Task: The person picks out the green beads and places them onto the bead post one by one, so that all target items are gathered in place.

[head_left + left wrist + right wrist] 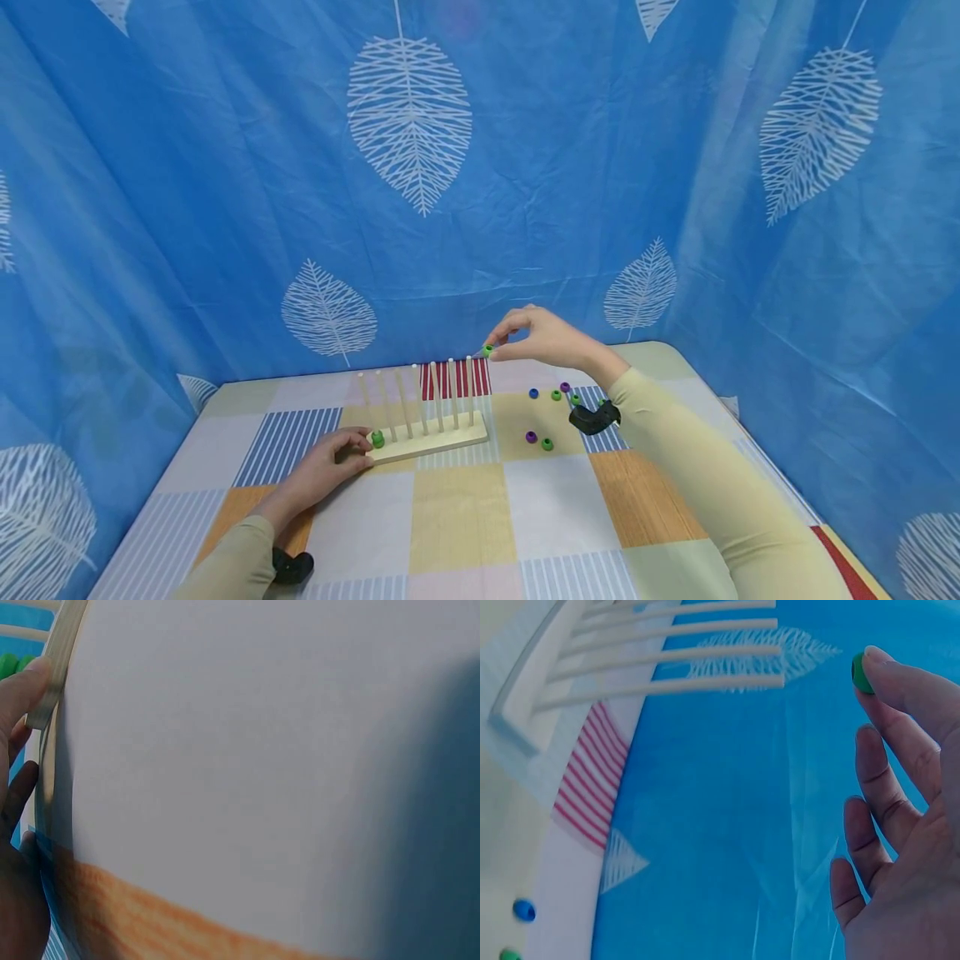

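A wooden peg board [427, 443] with a row of upright pegs stands on the table. Green beads [377, 439] sit at the bottom of its leftmost peg. My left hand [337, 457] holds the board's left end, the thumb [30, 682] lying along the front edge in the left wrist view. Up above the board's right end, my right hand [543, 335] pinches a green bead [862, 673] between thumb and index finger. In the right wrist view this bead is apart from the peg tips, and the other fingers are spread loosely.
Right of the board lie several loose beads, among them a blue bead [533, 393], a purple bead [531, 437] and a green bead [547, 445]. A patchwork-print cloth [457, 517] covers the table. Blue curtains [510, 208] with white leaves enclose the back and sides.
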`<state>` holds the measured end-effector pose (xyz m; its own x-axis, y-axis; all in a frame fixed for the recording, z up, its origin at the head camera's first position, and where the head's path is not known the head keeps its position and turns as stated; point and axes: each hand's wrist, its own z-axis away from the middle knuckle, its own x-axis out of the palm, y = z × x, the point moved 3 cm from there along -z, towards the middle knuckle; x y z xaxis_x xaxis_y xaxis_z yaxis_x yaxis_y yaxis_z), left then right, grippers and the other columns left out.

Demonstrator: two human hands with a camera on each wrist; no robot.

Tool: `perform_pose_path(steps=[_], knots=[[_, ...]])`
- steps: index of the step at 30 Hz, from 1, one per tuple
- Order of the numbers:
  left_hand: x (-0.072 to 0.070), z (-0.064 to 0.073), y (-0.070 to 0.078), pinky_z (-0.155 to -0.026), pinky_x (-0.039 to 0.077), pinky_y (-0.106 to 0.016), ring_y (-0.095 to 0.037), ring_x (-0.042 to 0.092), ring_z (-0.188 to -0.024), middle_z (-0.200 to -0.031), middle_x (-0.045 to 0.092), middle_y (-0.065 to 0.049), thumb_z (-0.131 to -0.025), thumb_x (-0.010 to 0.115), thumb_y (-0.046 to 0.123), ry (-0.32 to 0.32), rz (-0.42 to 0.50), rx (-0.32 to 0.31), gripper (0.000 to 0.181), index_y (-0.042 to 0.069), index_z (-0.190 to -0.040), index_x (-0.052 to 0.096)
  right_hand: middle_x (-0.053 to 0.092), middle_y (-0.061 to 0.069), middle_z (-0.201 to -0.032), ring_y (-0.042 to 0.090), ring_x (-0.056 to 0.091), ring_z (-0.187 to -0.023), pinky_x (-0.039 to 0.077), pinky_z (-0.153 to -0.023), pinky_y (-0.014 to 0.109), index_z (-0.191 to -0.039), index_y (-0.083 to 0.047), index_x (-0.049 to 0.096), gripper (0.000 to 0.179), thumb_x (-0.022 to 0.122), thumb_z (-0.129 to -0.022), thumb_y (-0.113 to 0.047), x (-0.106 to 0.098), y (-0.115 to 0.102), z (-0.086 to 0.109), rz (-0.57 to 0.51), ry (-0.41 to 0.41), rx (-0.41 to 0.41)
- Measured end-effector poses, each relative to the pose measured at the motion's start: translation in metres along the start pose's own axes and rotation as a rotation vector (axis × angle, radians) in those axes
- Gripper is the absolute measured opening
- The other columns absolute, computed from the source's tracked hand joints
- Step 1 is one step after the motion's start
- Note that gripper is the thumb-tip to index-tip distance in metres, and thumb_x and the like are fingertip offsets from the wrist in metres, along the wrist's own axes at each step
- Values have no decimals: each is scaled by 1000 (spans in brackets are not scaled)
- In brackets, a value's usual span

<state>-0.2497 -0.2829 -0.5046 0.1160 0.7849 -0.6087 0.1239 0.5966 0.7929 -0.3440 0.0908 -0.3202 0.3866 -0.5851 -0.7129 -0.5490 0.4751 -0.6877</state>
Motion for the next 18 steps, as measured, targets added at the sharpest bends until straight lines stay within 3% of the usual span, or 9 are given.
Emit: perform_pose_path(steps=[7, 18], knots=[[-1, 2, 1, -116, 27, -64, -43, 42, -140, -144, 56, -16, -95, 76, 24, 6, -11, 21, 15, 15, -104, 68, 68, -6, -106, 19, 51, -108, 44, -93, 46, -107, -30, 78, 18, 77, -92, -40, 16, -21, -27, -14, -49, -71], [0, 0, -1, -117, 27, -63, -41, 42, -140, -144, 56, -15, -94, 76, 24, 9, -13, -8, 15, 17, -105, 68, 68, -6, -111, 16, 56, -105, 51, -88, 38, -109, -27, 79, 17, 77, -93, -35, 40, -40, -58, -79, -112, -138]])
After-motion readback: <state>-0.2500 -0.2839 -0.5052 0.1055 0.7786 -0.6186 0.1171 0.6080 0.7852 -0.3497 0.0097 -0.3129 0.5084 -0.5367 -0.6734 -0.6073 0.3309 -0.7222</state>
